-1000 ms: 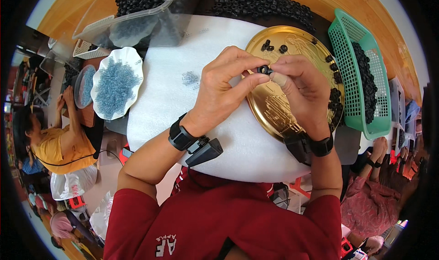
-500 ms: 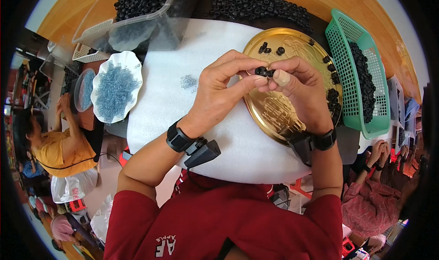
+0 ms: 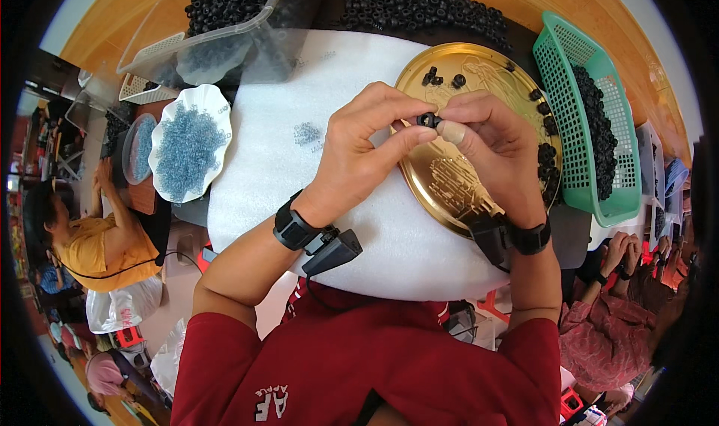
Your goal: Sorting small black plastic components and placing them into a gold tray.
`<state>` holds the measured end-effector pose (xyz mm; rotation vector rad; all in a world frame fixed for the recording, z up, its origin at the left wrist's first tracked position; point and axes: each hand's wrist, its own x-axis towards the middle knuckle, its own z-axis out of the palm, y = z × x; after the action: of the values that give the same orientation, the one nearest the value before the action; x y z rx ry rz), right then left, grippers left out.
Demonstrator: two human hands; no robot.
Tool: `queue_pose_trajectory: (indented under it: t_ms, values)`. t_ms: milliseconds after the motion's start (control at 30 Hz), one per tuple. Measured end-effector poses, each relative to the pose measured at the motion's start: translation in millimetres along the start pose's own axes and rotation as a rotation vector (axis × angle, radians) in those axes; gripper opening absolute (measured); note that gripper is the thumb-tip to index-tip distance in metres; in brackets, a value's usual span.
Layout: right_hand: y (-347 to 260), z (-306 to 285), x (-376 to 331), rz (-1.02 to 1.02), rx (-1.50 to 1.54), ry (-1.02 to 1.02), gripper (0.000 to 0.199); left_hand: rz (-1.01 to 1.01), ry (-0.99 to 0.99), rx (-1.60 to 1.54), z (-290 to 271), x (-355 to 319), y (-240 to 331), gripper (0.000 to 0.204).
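Between my two hands, above the left part of a round gold tray [image 3: 449,186], is a small black ring-shaped part [image 3: 428,120]. My left hand [image 3: 365,138] pinches it between thumb and forefinger, its round opening showing. My right hand [image 3: 493,138] is closed at the part's right side, thumb and forefinger pressed together; a tan wrap covers the thumb tip. Whether those fingers hold a second piece is hidden. Several black parts [image 3: 458,81] lie on the tray, with more heaped at its right edge. A little pile of clear bluish rings [image 3: 305,133] rests on the white foam sheet [image 3: 277,179].
Left of the foam stands a white scalloped dish [image 3: 225,111] of bluish rings. A clear plastic bin [image 3: 269,59] of black rings is at the back left; loose black rings [image 3: 427,10] cover the back. A green basket [image 3: 580,201] stands right. Other people sit on both sides.
My right fingers have moved in closer against the black part, and the dark piece seen between the hands no longer shows. My left hand has stayed almost still.
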<state>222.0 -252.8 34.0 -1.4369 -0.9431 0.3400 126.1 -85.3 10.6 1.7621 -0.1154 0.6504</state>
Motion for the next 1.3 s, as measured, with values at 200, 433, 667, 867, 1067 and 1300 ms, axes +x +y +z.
queue_pose_trajectory:
  t_ms: [200,433,667,867,1067,1300]
  values:
    - [-6.1,-13.1,3.1,0.196,0.225,-0.125,0.014,0.098,-0.033,0.014,0.1,-0.9,0.7,0.022]
    - [1.1,-14.8,5.2,0.305,0.31,-0.143,0.016,0.098,-0.055,-0.028,-0.2,-1.0,0.4,0.023]
    - [9.7,-11.6,6.6,0.447,0.65,-0.232,0.022,0.085,-0.09,-0.008,-2.4,-0.9,4.4,0.026]
    - [-1.0,-14.2,8.4,0.536,0.649,-0.347,0.029,0.136,-0.074,0.056,-3.3,-1.3,9.3,0.026]
    - [8.5,-15.1,3.9,0.459,0.655,-0.442,0.034,0.287,-0.168,0.003,-3.4,6.0,5.9,0.027]
    - [2.0,0.1,1.6,0.444,0.651,-0.349,0.036,0.266,-0.18,-0.037,-5.0,4.6,11.2,0.025]
